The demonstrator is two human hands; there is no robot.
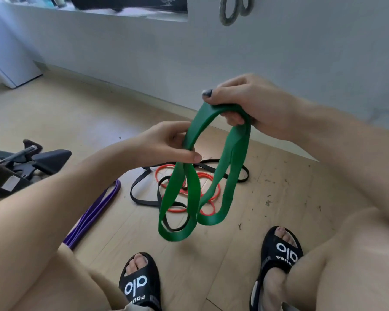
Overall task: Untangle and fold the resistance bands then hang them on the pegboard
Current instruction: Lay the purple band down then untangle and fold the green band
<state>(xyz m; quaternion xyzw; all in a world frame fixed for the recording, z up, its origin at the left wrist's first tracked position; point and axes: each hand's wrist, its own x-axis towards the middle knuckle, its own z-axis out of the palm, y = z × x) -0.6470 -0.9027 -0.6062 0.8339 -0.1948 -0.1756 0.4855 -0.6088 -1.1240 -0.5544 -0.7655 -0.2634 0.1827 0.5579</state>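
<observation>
Green rubber is gripped at both ends of a fold: the green resistance band [190, 198] is pinched by the left hand [166, 143] and clasped at its top bend by the curled right hand [247, 104], hanging in two loops above the floor [279, 198]. Folding appears underway; next, the loops would need gathering evenly, while the red band [166, 170], black band [144, 194] and purple band [94, 212] lie below, the first two tangled.

floor [245, 254]: pale wood planks | wall [279, 52]: plain white | light: daylight

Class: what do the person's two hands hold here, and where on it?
Both grip the green band: the right hand at its top bend, the left hand pinching a strand lower down.
</observation>
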